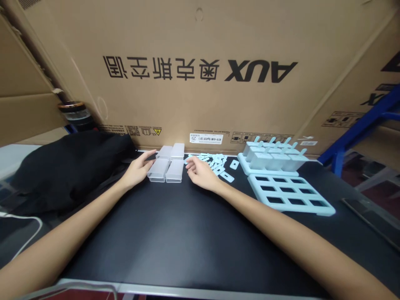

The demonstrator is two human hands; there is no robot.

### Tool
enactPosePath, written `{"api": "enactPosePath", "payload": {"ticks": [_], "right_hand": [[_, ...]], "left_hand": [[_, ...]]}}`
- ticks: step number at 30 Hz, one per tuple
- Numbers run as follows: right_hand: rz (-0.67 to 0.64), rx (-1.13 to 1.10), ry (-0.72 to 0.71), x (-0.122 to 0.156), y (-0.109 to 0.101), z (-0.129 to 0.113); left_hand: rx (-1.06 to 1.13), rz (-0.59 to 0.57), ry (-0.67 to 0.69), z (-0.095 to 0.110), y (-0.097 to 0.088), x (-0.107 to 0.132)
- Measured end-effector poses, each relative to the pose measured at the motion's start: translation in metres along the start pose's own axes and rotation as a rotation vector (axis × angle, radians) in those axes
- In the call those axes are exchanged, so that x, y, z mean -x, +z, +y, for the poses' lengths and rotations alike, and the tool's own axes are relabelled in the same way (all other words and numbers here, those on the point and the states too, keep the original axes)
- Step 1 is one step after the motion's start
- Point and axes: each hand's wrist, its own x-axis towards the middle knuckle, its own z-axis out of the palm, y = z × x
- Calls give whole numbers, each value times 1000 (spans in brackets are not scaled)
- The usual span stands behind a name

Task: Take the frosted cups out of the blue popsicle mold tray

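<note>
Several translucent plastic popsicle mold cups (174, 170) lie on their sides in a block on the black table. At the block's left edge is my left hand (137, 171), fingers apart, with its fingertips by the cups; whether they touch is hard to tell. My right hand (201, 171) is just right of the cups, its fingers curled, and any small thing in them is hidden. Behind and beside it lies a loose pile of light blue popsicle stick pieces (218, 163). A light blue mold frame (286, 191) with rectangular holes rests farther right.
Behind that frame, a second light blue tray holds upright molds with sticks (275, 156). A big cardboard box (187, 108) walls off the back. Black cloth (78, 166) and a dark jar (76, 114) are at left. A dark flat slab (371, 221) lies near the right edge.
</note>
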Motion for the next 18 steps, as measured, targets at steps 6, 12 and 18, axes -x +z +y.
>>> {"api": "enactPosePath", "payload": {"ticks": [6,12,18], "right_hand": [[-11,-44,-23,-5,6,-1],[-28,-39,-36,-9,8,-4],[1,14,-25,-14,13,-1]], "left_hand": [[-10,7,21,-6,2,-1],[22,2,22,-6,3,-1],[-1,1,21,-5,3,-2]]}}
